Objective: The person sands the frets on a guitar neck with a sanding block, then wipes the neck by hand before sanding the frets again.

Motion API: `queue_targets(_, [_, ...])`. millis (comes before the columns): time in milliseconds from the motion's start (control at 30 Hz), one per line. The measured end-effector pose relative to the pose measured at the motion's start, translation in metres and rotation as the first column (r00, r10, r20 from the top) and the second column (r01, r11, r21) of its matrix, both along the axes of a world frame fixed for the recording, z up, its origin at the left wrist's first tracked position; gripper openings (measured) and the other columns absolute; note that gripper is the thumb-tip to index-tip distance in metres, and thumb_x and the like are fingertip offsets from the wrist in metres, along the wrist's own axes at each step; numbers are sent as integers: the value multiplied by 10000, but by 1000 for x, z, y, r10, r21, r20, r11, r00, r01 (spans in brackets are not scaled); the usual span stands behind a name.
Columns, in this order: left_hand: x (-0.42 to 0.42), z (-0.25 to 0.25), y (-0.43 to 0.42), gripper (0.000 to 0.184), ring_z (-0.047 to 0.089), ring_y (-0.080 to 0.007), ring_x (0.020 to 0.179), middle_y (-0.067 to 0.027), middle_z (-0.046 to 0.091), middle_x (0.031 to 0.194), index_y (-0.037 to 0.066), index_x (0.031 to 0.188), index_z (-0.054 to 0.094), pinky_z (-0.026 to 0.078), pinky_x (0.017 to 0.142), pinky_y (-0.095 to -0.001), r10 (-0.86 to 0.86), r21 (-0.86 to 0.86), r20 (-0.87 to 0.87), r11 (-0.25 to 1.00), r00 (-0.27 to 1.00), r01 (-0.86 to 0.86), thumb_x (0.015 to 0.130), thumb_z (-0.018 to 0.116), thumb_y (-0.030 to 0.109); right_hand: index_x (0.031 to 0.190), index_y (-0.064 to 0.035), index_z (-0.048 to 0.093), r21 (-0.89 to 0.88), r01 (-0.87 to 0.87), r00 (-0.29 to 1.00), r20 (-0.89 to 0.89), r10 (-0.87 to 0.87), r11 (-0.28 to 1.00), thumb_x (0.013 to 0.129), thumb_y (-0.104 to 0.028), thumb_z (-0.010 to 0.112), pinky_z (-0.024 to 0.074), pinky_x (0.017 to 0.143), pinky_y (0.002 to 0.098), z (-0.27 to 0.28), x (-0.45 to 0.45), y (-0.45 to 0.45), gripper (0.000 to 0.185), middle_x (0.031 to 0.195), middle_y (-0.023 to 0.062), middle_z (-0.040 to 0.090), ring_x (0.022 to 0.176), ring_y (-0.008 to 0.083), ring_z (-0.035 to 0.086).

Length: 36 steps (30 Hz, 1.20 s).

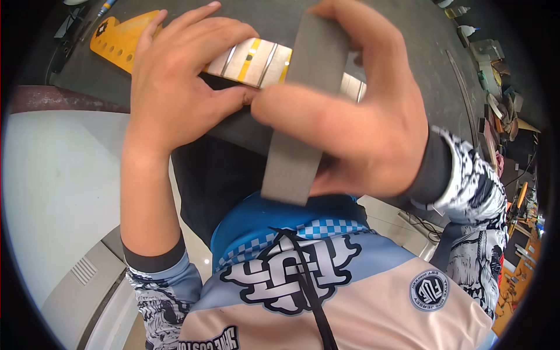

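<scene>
A guitar neck lies across the dark work surface, its yellow headstock at the upper left. Metal frets and yellow-and-white fretboard sections show between my hands. My left hand is closed around the neck near the headstock, thumb on the near edge. In my right hand is a long grey rectangular block, gripped by its sides. The block crosses over the neck and hides part of the fretboard; whether it touches the frets I cannot tell. My right hand is slightly blurred.
The dark worktop spreads behind the neck. Small bottles and assorted items line its right side. Several tools lie on an orange-brown surface at the lower right. A white panel stands at the left. A blue-handled tool lies at the upper left.
</scene>
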<state>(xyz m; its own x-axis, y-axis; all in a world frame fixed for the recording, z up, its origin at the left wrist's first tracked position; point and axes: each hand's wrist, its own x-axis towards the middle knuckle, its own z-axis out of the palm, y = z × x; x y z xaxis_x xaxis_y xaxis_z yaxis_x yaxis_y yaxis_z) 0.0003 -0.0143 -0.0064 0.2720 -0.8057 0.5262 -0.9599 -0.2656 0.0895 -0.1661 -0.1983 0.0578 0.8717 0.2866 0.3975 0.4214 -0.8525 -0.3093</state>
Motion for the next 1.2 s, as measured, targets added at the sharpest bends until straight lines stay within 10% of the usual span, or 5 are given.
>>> queue_targets(133, [-1,2,4,405,597,-282,1337,-32,741,1189,97,1144,737,308,1164,-537,-42,-12,-7,999,999,42,770,818,226,1306,-173,600,-265,78,987,158,-37,961,642,-262,897,491,949,533,-5,25,-28,733,1169,174,601,1042,398,577])
queue_targets(400, [-2,-2,5,670,567,-300,1365,-17,745,1204,135,1168,747,302,1166,-552,-22,-10,-51,1000,998,21,586,935,409,1353,-83,549,193,411,911,-62,-407,891,904,-278,782,556,819,374,-16,44,-55,542,1221,180,584,979,270,664])
queue_targets(567, [1,1,1,677,545,-310,1382,-8,748,1205,169,1189,750,270,1185,-579,-27,0,-72,1000,997,27,600,926,450,1408,-42,498,797,340,935,-342,-92,500,952,-357,758,515,915,320,-6,25,-69,612,1175,72,613,1110,161,612])
queue_targets(900, [6,9,3,770,428,-305,1480,8,678,1356,201,1288,719,112,1235,-610,14,117,-28,993,1000,-10,603,901,502,1439,-70,448,442,291,950,-236,-203,849,863,-385,854,478,939,343,-21,-24,-97,771,1227,94,540,1125,181,547])
queue_targets(1200, [-8,6,10,664,636,-247,1201,-21,716,1225,156,1211,718,365,1116,-465,-32,34,-22,999,999,33,645,884,461,1381,-67,543,81,115,993,-29,-112,990,751,-458,903,470,949,424,-10,26,-34,824,1236,179,513,1110,314,539])
